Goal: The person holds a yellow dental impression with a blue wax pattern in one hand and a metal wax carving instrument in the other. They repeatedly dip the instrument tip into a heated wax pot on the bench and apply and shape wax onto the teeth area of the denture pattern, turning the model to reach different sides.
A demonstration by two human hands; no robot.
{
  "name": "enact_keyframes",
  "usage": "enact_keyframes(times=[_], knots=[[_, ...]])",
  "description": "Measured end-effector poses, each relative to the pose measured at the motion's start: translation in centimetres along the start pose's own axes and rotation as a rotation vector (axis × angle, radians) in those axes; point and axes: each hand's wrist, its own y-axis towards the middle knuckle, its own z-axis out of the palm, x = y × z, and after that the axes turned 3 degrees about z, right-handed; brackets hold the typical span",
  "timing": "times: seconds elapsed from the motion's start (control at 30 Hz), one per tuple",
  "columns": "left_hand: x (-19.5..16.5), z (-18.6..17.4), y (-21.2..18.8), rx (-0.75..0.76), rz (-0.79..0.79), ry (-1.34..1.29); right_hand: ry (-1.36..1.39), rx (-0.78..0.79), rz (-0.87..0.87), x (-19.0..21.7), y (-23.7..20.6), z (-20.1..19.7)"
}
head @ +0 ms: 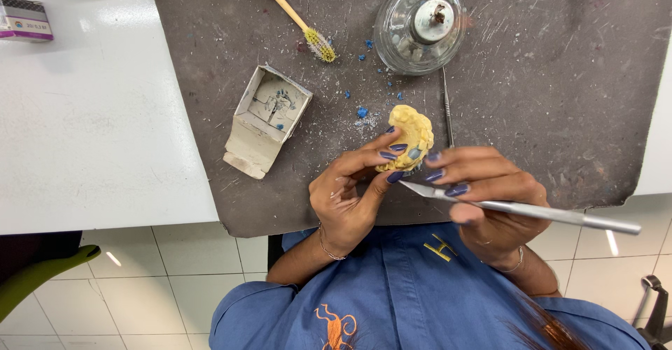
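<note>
While the left hand (346,199) grips the cast (409,138) with thumb and fingertips, the right hand (486,203) is closed on a knife (532,211), pen-style. Cast: yellow, lumpy, matte, plaster-like, with a small blue-grey patch on the near side. It sits in the air just over the near part of the mat (560,98), between both hands. Knife: smooth metal, long straight handle running out to the person's right, short pointed blade touching or nearly touching the cast's underside; can't tell which.

Mat is dark grey, scuffed, covered in pale scratches and white dust, with blue crumbs (362,112) scattered just past the cast. Its near edge overhangs the bench (91,126), which is white and smooth.

On the mat: small open card box (266,119), off-white, smeared grey-blue inside, left of the hands. Toothbrush (294,14), wooden handle, yellowed bristles, lying diagonal at the far side. Glass burner (420,24), round, clear, metal cap with wick, far of the cast. Thin metal probe (446,105) lies straight between burner and right hand.

Room: bare mat to the right of the burner; bare bench left of the box. Hands work close to the near edge, above a blue shirt (420,294).
</note>
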Motion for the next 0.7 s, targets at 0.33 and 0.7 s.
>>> enact_keyframes(times=[0.33, 0.7], knots=[[-0.8, -0.4, 0.0, 0.033, -0.050, -0.037, 0.115, -0.220, -0.057, -0.3, -1.0, -0.3], [0.2, -0.5, -0.9, -0.011, -0.145, -0.250, -0.258, 0.120, -0.038, 1.3, -1.4, 0.4]])
